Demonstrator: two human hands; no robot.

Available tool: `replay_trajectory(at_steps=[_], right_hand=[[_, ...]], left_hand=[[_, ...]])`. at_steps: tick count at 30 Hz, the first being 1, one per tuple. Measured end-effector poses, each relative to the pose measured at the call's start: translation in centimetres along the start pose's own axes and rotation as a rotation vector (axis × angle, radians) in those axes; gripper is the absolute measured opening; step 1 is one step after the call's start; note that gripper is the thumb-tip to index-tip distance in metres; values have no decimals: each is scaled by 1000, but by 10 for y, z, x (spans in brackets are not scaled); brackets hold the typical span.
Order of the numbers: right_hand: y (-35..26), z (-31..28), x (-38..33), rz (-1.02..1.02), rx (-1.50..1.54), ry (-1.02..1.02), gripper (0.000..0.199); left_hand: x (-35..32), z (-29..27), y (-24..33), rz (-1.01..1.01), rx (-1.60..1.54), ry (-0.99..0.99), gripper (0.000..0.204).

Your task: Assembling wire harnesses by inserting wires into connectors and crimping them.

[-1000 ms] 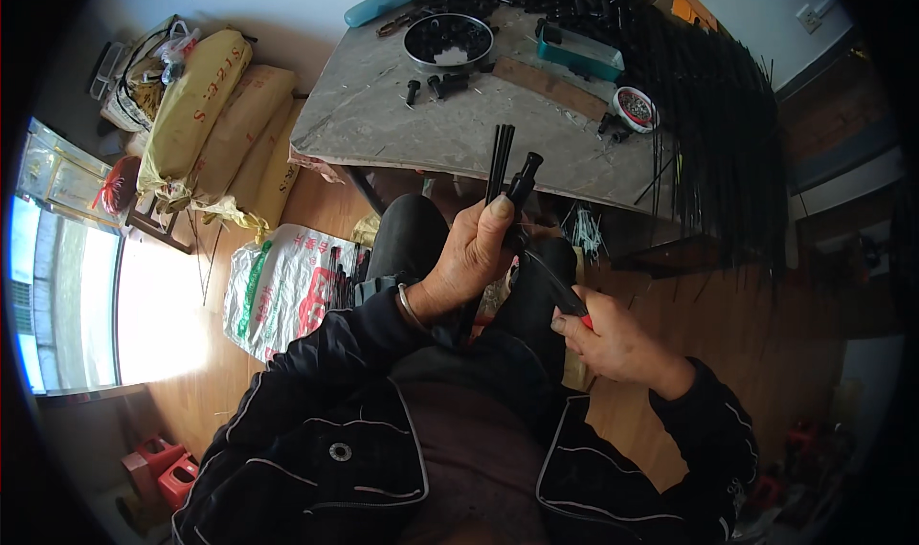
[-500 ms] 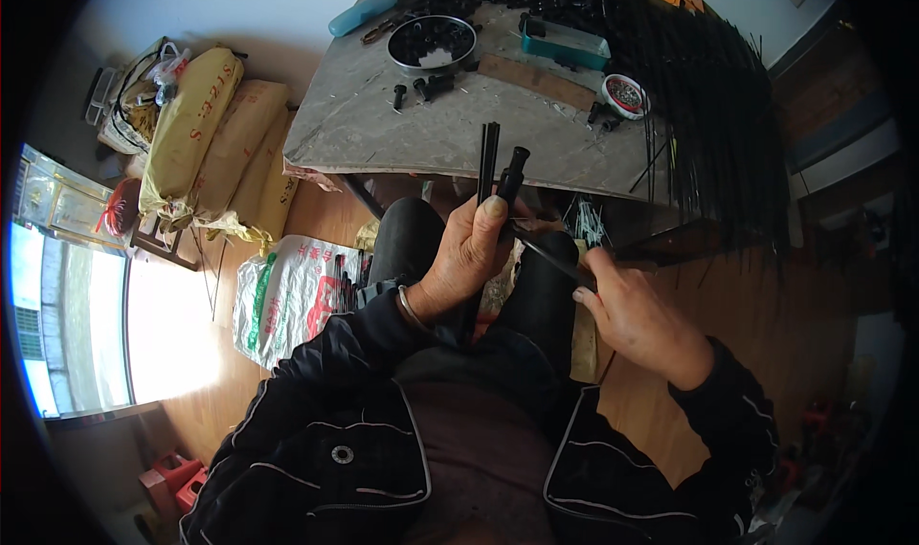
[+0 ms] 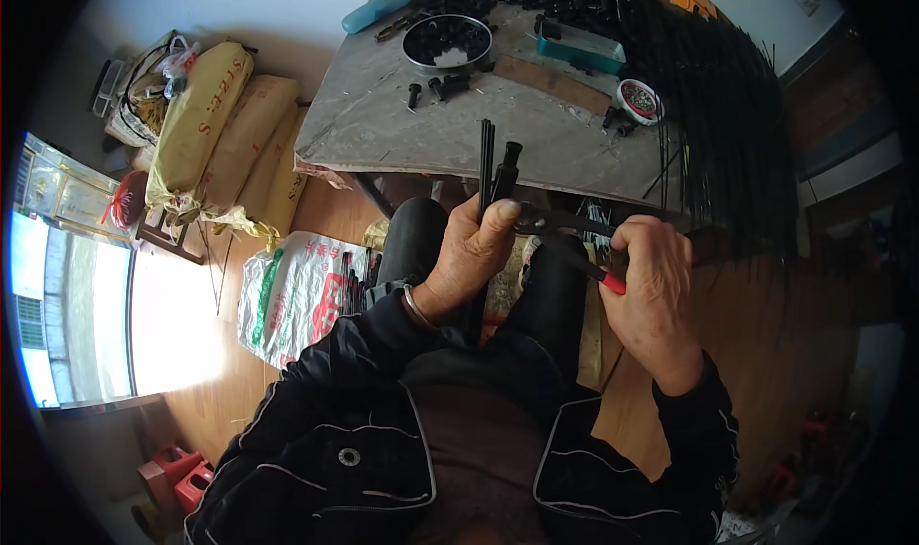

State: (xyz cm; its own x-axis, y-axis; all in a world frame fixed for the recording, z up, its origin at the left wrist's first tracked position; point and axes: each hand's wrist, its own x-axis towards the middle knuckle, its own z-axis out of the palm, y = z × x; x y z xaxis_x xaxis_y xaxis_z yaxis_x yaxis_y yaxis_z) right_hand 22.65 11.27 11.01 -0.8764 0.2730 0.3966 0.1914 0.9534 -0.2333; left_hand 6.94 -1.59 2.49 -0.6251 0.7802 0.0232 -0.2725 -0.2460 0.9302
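Observation:
My left hand (image 3: 469,253) is closed around a bundle of thin black rods (image 3: 486,157) standing roughly upright above my lap. In the same grip, next to the rods, is a black tubular piece (image 3: 506,170) with a flared top. My right hand (image 3: 656,301) holds dark pliers (image 3: 565,225) with their handles spread; one handle ends in a red grip. The jaws lie beside my left thumb, and whether they touch a rod I cannot tell. The lower part of the bundle is hidden behind my left hand and wrist.
Ahead, the grey table (image 3: 383,124) bears a round bowl (image 3: 448,70) of black pieces, a teal tray (image 3: 580,47), a small round tub (image 3: 639,101) and a wooden strip (image 3: 553,88). Long black rods (image 3: 737,133) hang over its right side. Filled sacks (image 3: 206,124) stand at left.
My right hand has turned and risen slightly, and the pliers' handles now show spread apart. My left hand keeps its grip on the rods. The whole view has shifted a little.

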Motion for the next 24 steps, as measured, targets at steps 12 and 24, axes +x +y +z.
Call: replay_trajectory(at_steps=[12, 24], right_hand=[[2, 28, -25, 135, 345, -10, 29], [17, 28, -31, 470, 1044, -720, 20]], left_hand=[[-2, 0, 0, -91, -136, 82, 25], [6, 1, 14, -117, 80, -22, 27]])
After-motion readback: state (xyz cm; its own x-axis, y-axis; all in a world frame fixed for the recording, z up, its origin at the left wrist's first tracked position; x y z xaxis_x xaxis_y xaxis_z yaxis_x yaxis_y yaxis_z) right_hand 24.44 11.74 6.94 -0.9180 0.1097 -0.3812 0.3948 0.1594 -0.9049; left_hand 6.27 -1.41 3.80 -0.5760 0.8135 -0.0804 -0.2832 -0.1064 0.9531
